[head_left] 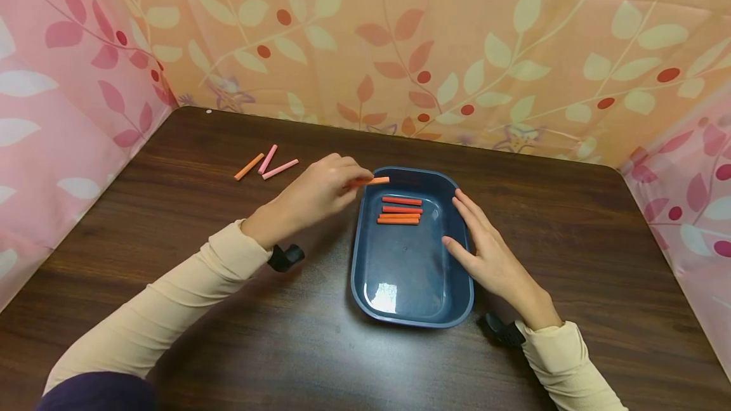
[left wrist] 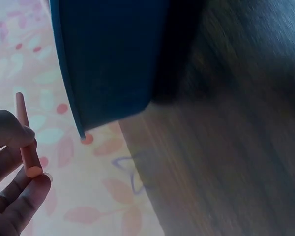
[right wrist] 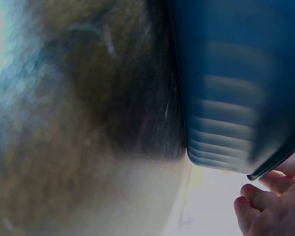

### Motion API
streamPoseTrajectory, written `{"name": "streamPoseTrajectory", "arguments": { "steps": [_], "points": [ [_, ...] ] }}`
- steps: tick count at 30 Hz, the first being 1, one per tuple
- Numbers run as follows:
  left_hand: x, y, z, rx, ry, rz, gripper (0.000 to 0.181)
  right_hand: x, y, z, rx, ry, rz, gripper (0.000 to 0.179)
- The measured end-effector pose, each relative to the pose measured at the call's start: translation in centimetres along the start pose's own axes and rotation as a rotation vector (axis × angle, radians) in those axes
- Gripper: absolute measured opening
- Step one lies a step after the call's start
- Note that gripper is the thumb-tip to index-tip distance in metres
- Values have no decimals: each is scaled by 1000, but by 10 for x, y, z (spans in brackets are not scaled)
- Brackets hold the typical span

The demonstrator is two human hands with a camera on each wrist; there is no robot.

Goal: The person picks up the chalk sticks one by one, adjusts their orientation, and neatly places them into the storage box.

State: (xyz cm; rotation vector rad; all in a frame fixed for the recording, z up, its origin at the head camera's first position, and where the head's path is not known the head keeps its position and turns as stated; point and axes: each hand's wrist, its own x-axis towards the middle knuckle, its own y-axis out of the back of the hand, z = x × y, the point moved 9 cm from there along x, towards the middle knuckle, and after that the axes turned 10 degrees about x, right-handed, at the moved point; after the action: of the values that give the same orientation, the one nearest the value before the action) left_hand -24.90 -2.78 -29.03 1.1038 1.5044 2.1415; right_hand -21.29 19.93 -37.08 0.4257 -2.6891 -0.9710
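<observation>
Purple cloth (head_left: 97, 392) nearest, left hand (head_left: 317, 189) pinches orange stick (head_left: 380, 181) near tray (head_left: 408, 271).

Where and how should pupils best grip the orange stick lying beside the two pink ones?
Probably pinch the orange stick across its long sides, towards its near end, from above: it lies flat and slim, and its far end sits close to a pink stick.

The table (head_left: 320, 360) shows smooth wood grain, its sheen bright just off the near edge of the tray (head_left: 405, 271). The tray itself looks like smooth plastic — glossy by its near left corner. Sticks (head_left: 280, 169) toward the table's far left corner look matt. Past the far edge, a cloth-like backdrop (head_left: 457, 18) — softly shiny.
</observation>
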Motion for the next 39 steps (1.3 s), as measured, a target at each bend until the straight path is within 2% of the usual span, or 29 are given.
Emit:
{"name": "streamPoseTrajectory", "arguments": {
  "steps": [7,17,25,33,39],
  "points": [
    [6,-9,12,-22,-38,-15,25,1,0,0,-1,-12,-7,73],
    [12,-24,26,-65,-55,-63,24,1,0,1,-1,-9,-8,74],
    [15,-41,32,-91,-42,-127,29,2,0,1,3,-5,-8,74],
    [15,-58,36,-115,-47,-166,32,1,-1,2,0,-11,-13,74],
    [17,-67,40,-98,-43,-216,30,1,0,0,-5,-17,-19,73]
  ]
}}
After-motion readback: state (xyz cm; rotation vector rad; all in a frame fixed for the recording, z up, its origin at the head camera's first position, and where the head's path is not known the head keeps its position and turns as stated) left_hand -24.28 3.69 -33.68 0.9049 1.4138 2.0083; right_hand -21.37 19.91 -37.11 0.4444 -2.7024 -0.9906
